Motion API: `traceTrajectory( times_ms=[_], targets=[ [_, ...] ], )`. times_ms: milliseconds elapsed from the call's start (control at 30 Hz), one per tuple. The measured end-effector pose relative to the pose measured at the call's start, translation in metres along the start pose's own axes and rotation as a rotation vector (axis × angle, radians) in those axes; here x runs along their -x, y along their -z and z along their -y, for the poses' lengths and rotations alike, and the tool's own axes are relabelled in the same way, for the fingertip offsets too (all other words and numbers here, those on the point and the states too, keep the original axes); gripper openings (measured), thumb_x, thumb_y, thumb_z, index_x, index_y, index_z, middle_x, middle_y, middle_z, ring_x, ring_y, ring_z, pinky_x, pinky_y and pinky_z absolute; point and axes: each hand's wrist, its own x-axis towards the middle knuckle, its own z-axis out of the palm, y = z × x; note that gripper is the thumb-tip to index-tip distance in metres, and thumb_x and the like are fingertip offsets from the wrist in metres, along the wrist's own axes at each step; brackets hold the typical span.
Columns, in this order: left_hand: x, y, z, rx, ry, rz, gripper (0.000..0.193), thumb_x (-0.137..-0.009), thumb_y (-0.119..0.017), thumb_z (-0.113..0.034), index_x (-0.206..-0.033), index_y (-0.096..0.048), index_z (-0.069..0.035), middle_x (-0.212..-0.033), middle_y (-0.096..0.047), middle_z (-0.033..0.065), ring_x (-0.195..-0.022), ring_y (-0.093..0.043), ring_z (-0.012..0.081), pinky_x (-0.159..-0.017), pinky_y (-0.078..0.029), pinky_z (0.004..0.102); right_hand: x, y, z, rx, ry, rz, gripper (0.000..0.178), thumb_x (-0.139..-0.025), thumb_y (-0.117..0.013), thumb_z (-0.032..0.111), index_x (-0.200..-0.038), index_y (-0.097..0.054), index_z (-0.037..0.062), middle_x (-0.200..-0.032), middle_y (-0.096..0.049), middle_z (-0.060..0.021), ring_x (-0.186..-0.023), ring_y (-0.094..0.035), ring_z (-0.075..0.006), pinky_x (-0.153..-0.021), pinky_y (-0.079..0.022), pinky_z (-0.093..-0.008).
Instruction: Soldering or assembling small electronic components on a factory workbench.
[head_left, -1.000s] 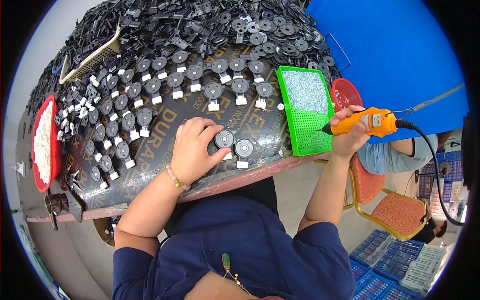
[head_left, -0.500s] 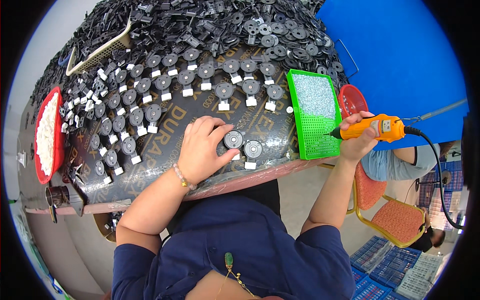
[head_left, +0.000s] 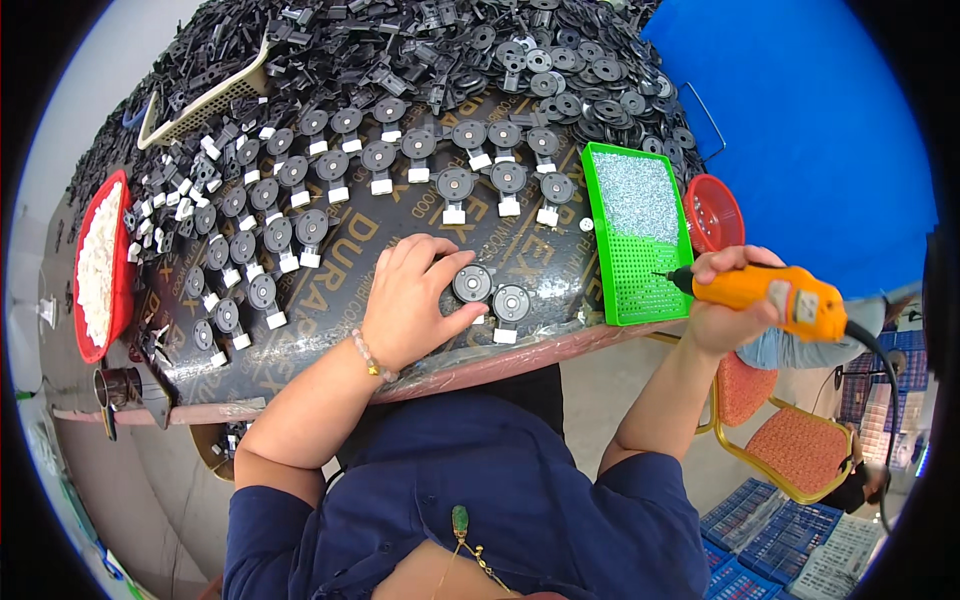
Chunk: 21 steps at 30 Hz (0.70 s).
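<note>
My right hand [head_left: 725, 325] grips an orange electric screwdriver [head_left: 815, 308], its black nose and thin bit pointing left over the perforated part of a green tray [head_left: 606, 250]. Tiny silvery screws [head_left: 630, 195] fill the tray's far half. On the table, my left hand [head_left: 405, 305] has thumb and forefinger around the edge of a black round part [head_left: 472, 284]; this part's white end is mostly hidden by the thumb. Just to its right lies a similar black disc assembly [head_left: 511, 301] with a white end. Several more such assemblies [head_left: 455, 185] stand in rows farther off.
Heaped black parts [head_left: 380, 50] cover the table's far side, with loose discs [head_left: 600, 90] at right. A cream basket [head_left: 210, 100] lies there. At left is a red basket [head_left: 123, 270] of white pieces. A red bowl [head_left: 715, 210] sits beyond the tray. The screwdriver's cord [head_left: 890, 400] hangs at right.
My right hand has turned and lowered the screwdriver's rear end, while its bit stays over the tray. My left hand keeps its place at the round part. The view has shifted slightly.
</note>
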Motion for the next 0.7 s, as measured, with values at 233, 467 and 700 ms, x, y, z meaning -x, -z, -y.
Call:
traceTrajectory(
  times_ms=[233,467,700],
  targets=[
    [-0.001,0.002,0.001,0.029,-0.024,0.023,0.057,-0.064,-0.084,-0.029,-0.115,-0.066,-0.010,-0.113,-0.060,0.0054,-0.111,-0.053,0.0271,-0.092,-0.040,0.0413,0.041,-0.088,0.016,-0.478,-0.018,0.402,0.087,-0.074,-0.053,0.082,-0.114,-0.048,0.0059,-0.083,-0.061,-0.0116,-0.059,-0.059,-0.0185,-0.057,-0.052,-0.0326],
    [0.000,0.000,0.007,0.033,-0.016,0.026,0.055,-0.063,-0.085,-0.030,-0.111,-0.067,-0.011,-0.110,-0.060,0.0037,-0.110,-0.053,0.0255,-0.091,-0.040,0.0400,0.070,-0.129,-0.008,-0.578,-0.222,0.537,0.084,-0.072,-0.058,0.081,-0.109,-0.045,0.0060,-0.082,-0.061,-0.0104,-0.062,-0.062,-0.0169,-0.060,-0.053,-0.0331],
    [0.001,-0.003,0.010,0.055,-0.003,0.027,0.050,-0.065,-0.085,-0.029,-0.109,-0.068,-0.012,-0.109,-0.060,0.0031,-0.110,-0.053,0.0242,-0.090,-0.040,0.0397,0.071,-0.130,-0.012,-0.502,-0.320,0.570,0.084,-0.072,-0.058,0.080,-0.109,-0.046,0.0059,-0.081,-0.061,-0.0096,-0.062,-0.061,-0.0161,-0.060,-0.053,-0.0312]
  ],
)
